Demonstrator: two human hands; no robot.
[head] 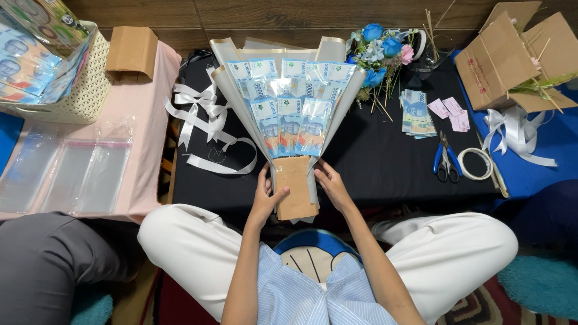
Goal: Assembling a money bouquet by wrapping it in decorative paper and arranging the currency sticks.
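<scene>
Your left hand point(263, 195) and right hand point(332, 188) both clasp the brown paper stem point(294, 186) of the banknote bouquet point(289, 108) at frame centre, one on each side; its long axis runs straight up-frame, fanning over the black desk point(373, 162).

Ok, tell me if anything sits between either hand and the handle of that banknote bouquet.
Nothing visible does. The left hand and the right hand both rest directly on the brown paper handle of the banknote bouquet, one on each side. The white ribbon lies apart on the black table, to the left hand's side.
</scene>
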